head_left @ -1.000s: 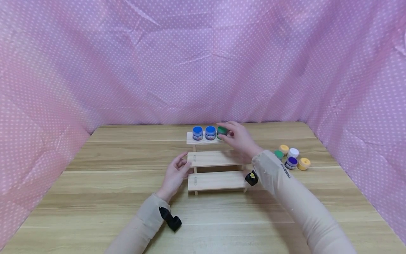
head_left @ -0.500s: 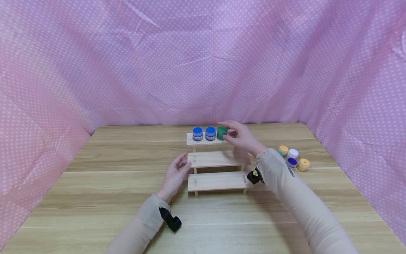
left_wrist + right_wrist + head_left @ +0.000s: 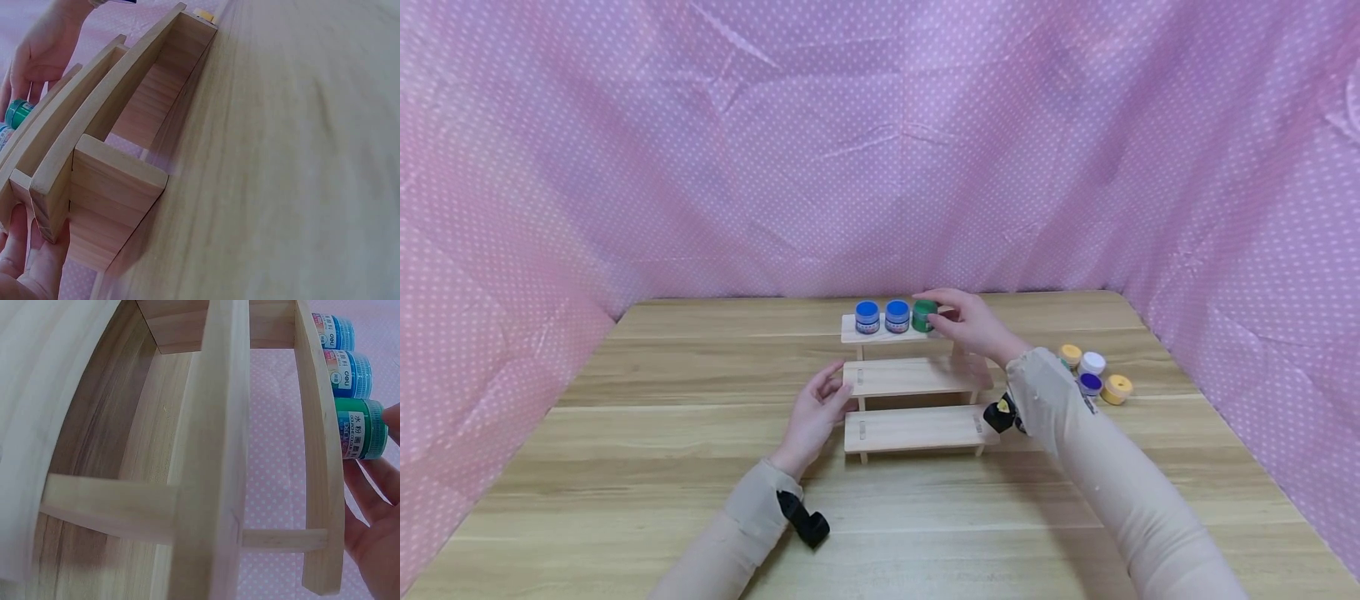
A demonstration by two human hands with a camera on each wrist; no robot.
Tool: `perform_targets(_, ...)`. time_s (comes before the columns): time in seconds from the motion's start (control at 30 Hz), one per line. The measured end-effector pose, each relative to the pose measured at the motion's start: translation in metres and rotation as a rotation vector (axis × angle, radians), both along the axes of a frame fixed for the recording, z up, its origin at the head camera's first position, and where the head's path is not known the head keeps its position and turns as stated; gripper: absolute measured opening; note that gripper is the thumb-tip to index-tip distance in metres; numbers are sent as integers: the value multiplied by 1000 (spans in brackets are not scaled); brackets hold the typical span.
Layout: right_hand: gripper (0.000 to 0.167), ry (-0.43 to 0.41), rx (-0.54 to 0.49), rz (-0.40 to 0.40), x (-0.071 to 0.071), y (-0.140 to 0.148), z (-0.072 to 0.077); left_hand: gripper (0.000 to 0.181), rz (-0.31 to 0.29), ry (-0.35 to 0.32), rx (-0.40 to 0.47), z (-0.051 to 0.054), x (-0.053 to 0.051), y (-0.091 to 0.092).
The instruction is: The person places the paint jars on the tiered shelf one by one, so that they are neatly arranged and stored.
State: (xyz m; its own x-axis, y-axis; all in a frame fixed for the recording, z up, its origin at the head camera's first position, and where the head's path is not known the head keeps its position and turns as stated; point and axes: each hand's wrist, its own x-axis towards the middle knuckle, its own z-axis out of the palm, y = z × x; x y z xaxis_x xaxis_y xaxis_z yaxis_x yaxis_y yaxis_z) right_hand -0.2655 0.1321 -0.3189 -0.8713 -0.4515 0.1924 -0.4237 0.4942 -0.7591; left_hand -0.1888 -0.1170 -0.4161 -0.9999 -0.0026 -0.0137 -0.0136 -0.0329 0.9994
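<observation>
A three-tier wooden step shelf (image 3: 917, 377) stands mid-table. On its top tier sit two blue-lidded paint jars (image 3: 897, 317) and, to their right, a green paint jar (image 3: 924, 316), all upright in a row. My right hand (image 3: 973, 324) pinches the green jar between thumb and fingers; in the right wrist view the thumb lies at its lid and fingers (image 3: 369, 487) beside its base. At the left end of the middle tier, my left hand (image 3: 812, 414) grips the board's edge, its fingers (image 3: 47, 262) around the corner in the left wrist view.
Right of the shelf, partly behind my right sleeve, several more jars stand on the wooden table (image 3: 662, 433): yellow jars (image 3: 1117, 389), a white jar (image 3: 1092, 363), a purple jar (image 3: 1089, 384) and a barely visible green one. A pink dotted cloth (image 3: 880, 150) hangs behind.
My right hand shifted slightly right, its thumb and fingers loosening around the green jar, then came back against it. The green jar stays on the top tier. My left hand has not moved.
</observation>
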Motion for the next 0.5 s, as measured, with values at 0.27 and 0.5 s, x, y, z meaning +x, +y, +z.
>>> perform_targets(0.27, 32, 77, 40, 7, 1, -1, 0, 50, -3, 5, 4, 0, 2, 1)
perform_targets(0.5, 30, 98, 39, -11, 0, -2, -2, 50, 4, 2, 6, -1, 2, 1)
